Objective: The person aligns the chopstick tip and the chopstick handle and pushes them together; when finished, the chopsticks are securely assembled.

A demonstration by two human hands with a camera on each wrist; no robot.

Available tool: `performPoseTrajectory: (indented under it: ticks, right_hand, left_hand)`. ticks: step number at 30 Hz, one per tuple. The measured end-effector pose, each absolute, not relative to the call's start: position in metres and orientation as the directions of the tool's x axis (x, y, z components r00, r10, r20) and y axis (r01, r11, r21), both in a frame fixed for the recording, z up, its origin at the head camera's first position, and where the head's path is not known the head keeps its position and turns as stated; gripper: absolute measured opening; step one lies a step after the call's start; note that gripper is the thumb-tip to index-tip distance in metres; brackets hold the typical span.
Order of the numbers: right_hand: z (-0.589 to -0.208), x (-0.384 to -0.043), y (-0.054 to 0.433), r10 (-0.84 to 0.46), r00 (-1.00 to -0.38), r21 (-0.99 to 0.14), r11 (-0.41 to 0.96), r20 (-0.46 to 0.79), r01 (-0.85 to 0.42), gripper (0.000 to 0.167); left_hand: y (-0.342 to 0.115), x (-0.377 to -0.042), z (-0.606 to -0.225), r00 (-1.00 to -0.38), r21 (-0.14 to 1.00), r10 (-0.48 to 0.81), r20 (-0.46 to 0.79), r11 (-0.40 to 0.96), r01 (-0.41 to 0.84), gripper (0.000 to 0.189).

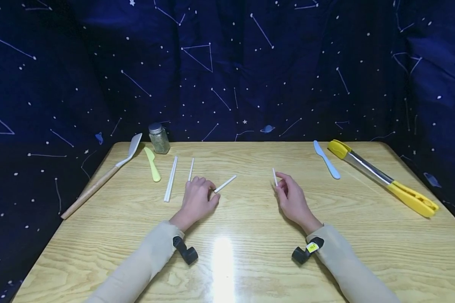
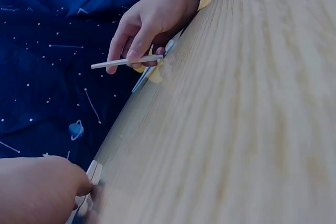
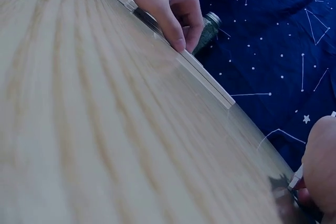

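Observation:
In the head view my left hand (image 1: 198, 197) is low over the table, left of centre. Its thumb and index finger pinch the near end of a white chopstick (image 1: 226, 183) that points away to the right. Another white chopstick (image 1: 191, 168) stretches beyond its knuckles, its near end hidden by the hand. Two white chopsticks (image 1: 170, 180) lie side by side to its left. My right hand (image 1: 293, 201) holds a white chopstick (image 1: 274, 176) between thumb and fingers. The left wrist view shows that chopstick (image 2: 118, 63) raised off the tabletop.
On the left lie a spatula (image 1: 96, 185) with a wooden handle and a light green knife (image 1: 152, 164), near a lidded spice jar (image 1: 159, 139). A blue knife (image 1: 327, 160) and yellow tongs (image 1: 383, 179) lie on the right. Behind the wooden table (image 1: 258, 261) hangs a starry curtain (image 1: 227, 75).

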State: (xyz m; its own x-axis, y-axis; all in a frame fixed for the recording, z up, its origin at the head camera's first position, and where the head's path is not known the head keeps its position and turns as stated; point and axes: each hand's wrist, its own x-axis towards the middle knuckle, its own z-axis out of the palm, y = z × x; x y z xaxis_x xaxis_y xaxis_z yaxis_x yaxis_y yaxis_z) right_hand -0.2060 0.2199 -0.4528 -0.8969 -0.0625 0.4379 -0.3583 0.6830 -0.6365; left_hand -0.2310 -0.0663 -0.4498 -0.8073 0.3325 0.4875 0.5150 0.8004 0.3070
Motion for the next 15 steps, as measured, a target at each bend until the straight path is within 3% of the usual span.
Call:
performPoseTrajectory:
  ticks: [15]
  right_hand:
    - [-0.449, -0.204, 0.219, 0.053, -0.854, -0.705, 0.592, 0.518, -0.391, 0.014]
  left_hand:
    - [-0.045, -0.236, -0.453, -0.807, 0.393, 0.251, 0.535, 0.771, 0.501, 0.003]
